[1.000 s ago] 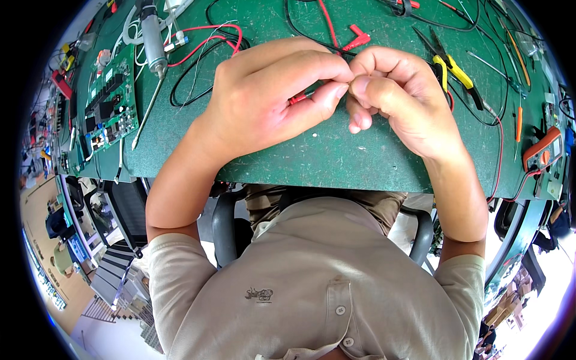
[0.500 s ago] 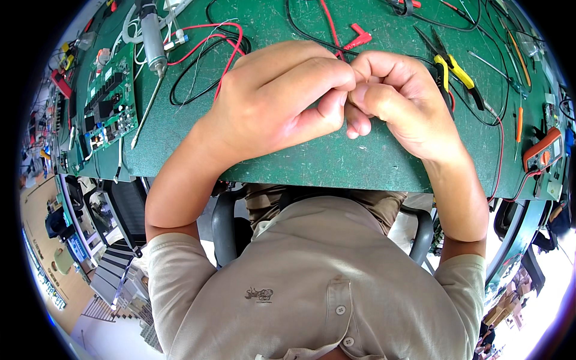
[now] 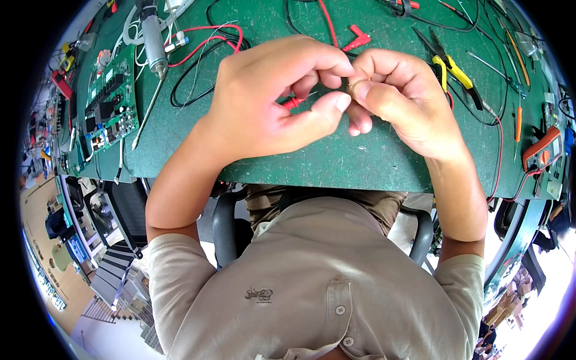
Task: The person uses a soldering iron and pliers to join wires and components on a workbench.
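My left hand [image 3: 273, 99] and my right hand [image 3: 396, 96] meet above the green bench mat [image 3: 336, 159], fingertips pinched together on a small part between them. A red-tipped lead [image 3: 292, 103] shows under my left fingers, inside the curl of that hand. The small part itself is mostly hidden by my thumbs, and I cannot tell its kind. Both hands hover just over the mat near its front edge.
A green circuit board [image 3: 111, 99] lies at the left. A soldering iron [image 3: 153, 45] and red and black wires [image 3: 204, 45] sit at the back left. Yellow-handled pliers [image 3: 453, 69], screwdrivers [image 3: 519, 117] and an orange meter [image 3: 543, 153] lie at the right. Red probe clips [image 3: 357, 37] rest behind my hands.
My left fingers have opened a little, showing the red lead tip again. The right thumb and forefinger have shifted on the small part. Both hands stay in the same place.
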`<state>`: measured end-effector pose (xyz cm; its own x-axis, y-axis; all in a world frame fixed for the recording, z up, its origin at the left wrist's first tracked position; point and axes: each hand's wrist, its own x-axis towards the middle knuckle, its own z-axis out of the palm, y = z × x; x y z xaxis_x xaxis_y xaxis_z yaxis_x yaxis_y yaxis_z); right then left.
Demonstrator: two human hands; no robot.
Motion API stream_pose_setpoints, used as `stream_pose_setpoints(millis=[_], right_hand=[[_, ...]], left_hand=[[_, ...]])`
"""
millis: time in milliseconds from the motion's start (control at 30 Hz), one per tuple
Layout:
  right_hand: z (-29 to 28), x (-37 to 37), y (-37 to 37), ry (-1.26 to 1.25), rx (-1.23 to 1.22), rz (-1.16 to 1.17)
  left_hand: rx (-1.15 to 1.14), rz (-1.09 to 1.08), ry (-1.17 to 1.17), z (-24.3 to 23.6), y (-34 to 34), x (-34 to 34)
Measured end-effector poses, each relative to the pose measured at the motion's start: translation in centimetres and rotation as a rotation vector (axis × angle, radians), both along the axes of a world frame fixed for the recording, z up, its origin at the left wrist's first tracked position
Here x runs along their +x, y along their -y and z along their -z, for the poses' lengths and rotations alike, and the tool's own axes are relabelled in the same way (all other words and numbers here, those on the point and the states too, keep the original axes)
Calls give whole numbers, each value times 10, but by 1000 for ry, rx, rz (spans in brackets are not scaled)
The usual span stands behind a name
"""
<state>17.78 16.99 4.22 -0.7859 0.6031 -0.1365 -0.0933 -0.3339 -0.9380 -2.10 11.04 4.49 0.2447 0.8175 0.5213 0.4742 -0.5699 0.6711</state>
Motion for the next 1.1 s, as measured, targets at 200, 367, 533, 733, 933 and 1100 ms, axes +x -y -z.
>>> stream_pose_setpoints(millis=[200,367,533,733,933,1100], right_hand=[[5,3,-2,-14,128,0],[0,-1,1,-19,153,65],[1,-5,6,-52,216,146],[7,-5,9,-22,381,215],[8,-5,7,-54,365,213],[9,-3,4,-49,337,191]], left_hand=[[13,46,-48,1,-3,-5],[-139,36,92,1,2,-3],[-233,26,161,2,3,-2],[-321,-1,158,-1,3,0],[-366,42,177,1,3,-3],[-316,52,178,2,3,-3]])
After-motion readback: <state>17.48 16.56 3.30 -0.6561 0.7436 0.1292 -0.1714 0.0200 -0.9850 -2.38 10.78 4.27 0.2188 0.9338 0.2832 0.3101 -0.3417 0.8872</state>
